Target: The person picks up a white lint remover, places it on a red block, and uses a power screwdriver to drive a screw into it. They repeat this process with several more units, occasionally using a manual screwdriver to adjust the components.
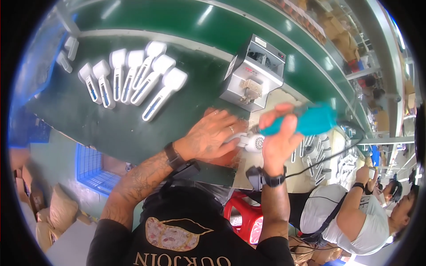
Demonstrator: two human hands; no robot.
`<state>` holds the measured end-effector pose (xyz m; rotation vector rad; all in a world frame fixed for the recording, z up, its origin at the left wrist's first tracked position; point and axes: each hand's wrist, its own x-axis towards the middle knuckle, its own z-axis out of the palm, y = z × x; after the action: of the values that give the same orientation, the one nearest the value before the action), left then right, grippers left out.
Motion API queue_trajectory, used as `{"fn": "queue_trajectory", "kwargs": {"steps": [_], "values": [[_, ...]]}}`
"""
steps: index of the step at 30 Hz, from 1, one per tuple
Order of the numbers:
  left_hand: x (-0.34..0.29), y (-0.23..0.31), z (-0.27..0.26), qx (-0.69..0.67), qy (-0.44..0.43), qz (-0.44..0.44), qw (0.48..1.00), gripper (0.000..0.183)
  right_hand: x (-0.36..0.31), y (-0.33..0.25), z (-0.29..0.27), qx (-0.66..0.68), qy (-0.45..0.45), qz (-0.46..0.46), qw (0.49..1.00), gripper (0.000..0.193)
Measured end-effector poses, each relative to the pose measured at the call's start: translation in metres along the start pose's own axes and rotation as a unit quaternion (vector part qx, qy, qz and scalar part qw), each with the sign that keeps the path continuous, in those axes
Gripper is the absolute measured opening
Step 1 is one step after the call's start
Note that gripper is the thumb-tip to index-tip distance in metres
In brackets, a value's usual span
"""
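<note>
A workshop line, seen from above: long green bench (133, 119) curving from the near left to the far right, pale strip running along its far side. Grey metal box machine (254, 73) standing at mid-bench, small dark labels on its top and side, shapes too small to make out. To its left, a fanned row of white plastic handles (133, 80) lying flat on the green top, each with a slot down its stem, two more lying apart at the far left. Under the bench on the near left, a blue crate (95, 170) and brown cardboard boxes (44, 213) with padded sacks. Red plastic stool (246, 217) near, between the forearms. At the right, a co-worker in a white top (341, 213), more white parts spread on that stretch of bench. Far right, shelves stacked with brown cartons.

Left hand (213, 135), ringed, wrist banded, laid palm down with fingers loosely curled over a white plastic part (253, 142) at the bench's near edge, just in front of the machine. Right hand (279, 133) closed tight around a teal power screwdriver (310, 120), its tip meeting the white part, black cord trailing off to the right.
</note>
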<state>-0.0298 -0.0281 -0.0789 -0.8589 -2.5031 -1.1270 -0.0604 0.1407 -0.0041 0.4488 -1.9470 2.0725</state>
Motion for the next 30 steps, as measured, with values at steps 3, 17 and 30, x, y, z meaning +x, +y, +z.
{"fn": "queue_trajectory", "kwargs": {"steps": [3, 17, 30], "values": [[0.001, 0.001, 0.000, -0.004, 0.023, 0.002, 1.000, 0.036, -0.021, -0.007, -0.012, 0.012, -0.021, 0.020, 1.000, 0.054], [0.002, 0.001, 0.000, 0.019, -0.021, -0.010, 1.000, 0.040, -0.039, 0.010, -0.018, 0.021, -0.027, 0.030, 0.999, 0.049], [0.002, 0.009, 0.001, 0.034, -0.007, -0.011, 0.999, 0.040, -0.047, 0.020, -0.017, 0.057, -0.028, 0.025, 0.998, 0.040]]}}
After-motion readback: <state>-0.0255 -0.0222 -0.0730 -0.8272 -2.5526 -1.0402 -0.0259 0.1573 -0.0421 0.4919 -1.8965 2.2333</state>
